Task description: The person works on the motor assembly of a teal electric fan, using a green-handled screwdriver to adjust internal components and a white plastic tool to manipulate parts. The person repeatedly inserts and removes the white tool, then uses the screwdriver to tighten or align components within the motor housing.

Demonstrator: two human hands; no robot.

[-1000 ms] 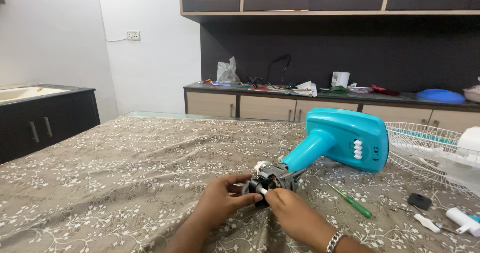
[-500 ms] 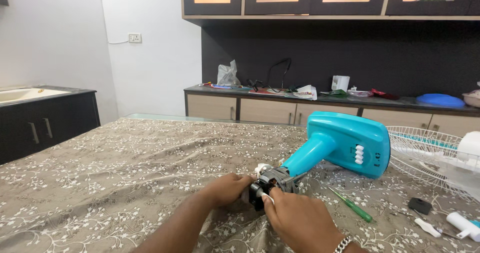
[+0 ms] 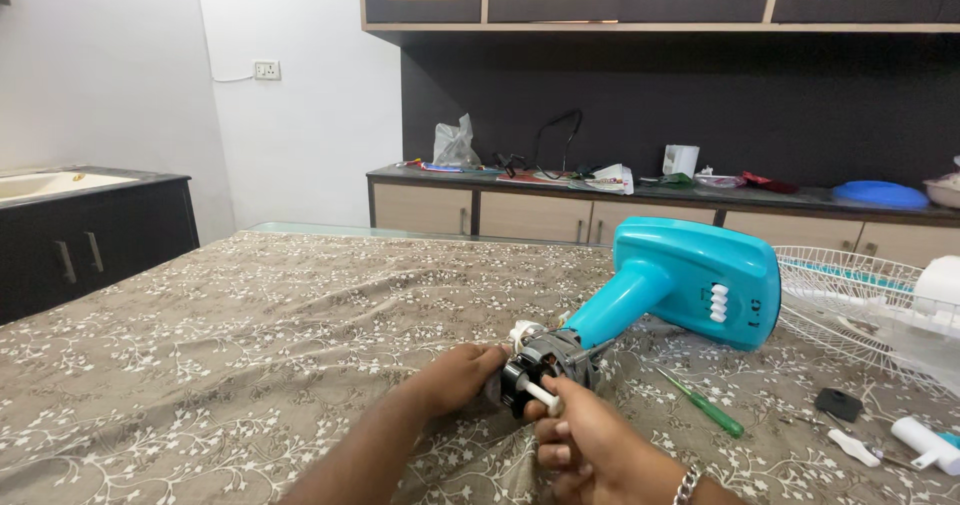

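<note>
1. A turquoise plastic fan stand with a thick base and a slanted neck (image 3: 690, 280) lies tipped over on the worktop covered with a brown flowered cloth (image 3: 250, 345). Lying down like this, its top end points at the person, so it is easy to reach.
2. At that end sits the bare grey and black fan motor (image 3: 545, 365). A thin white shaft (image 3: 540, 395) sticks out of the front of it.
3. The left hand (image 3: 455, 380) is wrapped around the side of the motor. It looks like it keeps the motor from rolling.
4. The right hand (image 3: 580, 445) is closed, with fingertips pinching the white shaft. A silver chain bracelet (image 3: 685, 485) is on that wrist.
5. A green-handled screwdriver (image 3: 705, 405) lies just beside the motor, close to the right hand.
6. Further right are a small black cap (image 3: 838, 403), a little white plastic piece (image 3: 855, 447) and a white tube-shaped part (image 3: 925, 443).
7. A white wire fan guard (image 3: 860, 290) lies behind the stand base, near the worktop edge.
8. Nothing sits between the hands and the motor. The small loose parts are well apart from the hands.
9. Far behind, a long counter (image 3: 600, 190) holds bags, cables and a blue round lid (image 3: 880, 193).
</note>
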